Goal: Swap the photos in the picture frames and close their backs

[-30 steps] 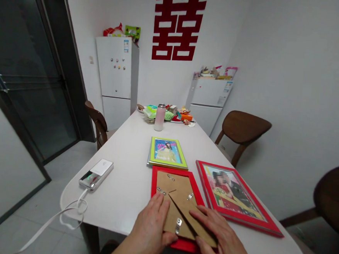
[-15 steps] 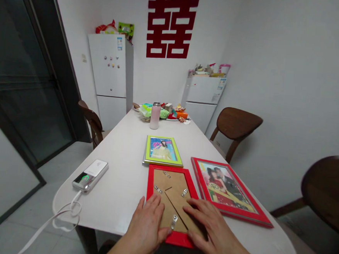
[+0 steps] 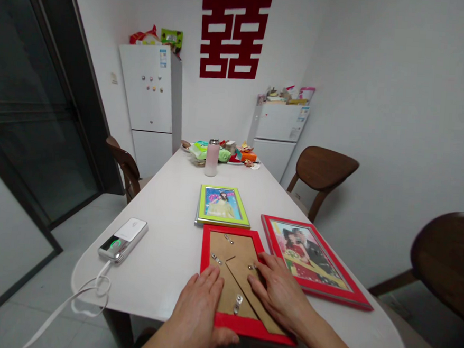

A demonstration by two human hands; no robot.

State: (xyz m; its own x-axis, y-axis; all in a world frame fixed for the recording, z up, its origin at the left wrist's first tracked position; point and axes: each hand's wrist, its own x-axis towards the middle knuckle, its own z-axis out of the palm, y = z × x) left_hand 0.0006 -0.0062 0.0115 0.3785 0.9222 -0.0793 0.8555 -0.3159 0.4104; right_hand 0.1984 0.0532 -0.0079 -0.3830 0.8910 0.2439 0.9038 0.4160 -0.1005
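A red picture frame (image 3: 214, 247) lies face down before me, its brown backing board (image 3: 234, 248) showing several small metal clips. My left hand (image 3: 198, 309) rests open on the frame's left side, fingers flat and thumb along the near edge. Over the right side, my right hand (image 3: 277, 288) has its fingers apart, with fingertips at the right metal clip (image 3: 251, 267), which they partly cover. Touching or nearly touching the far edge is a green picture frame (image 3: 202, 206), face up. A second red frame with a photo (image 3: 314, 254) lies face up at the right.
A power bank (image 3: 123, 240) with a white cable (image 3: 53, 315) sits on the white table's (image 3: 163, 254) left side. Farther back stand a pink bottle (image 3: 212, 159) and a pile of packets (image 3: 199, 151). Wooden chairs (image 3: 323, 167) flank the table.
My right hand has moved up the backing, its fingers now at the right clip. The frame's near right corner is uncovered. My left thumb has shifted toward the near edge.
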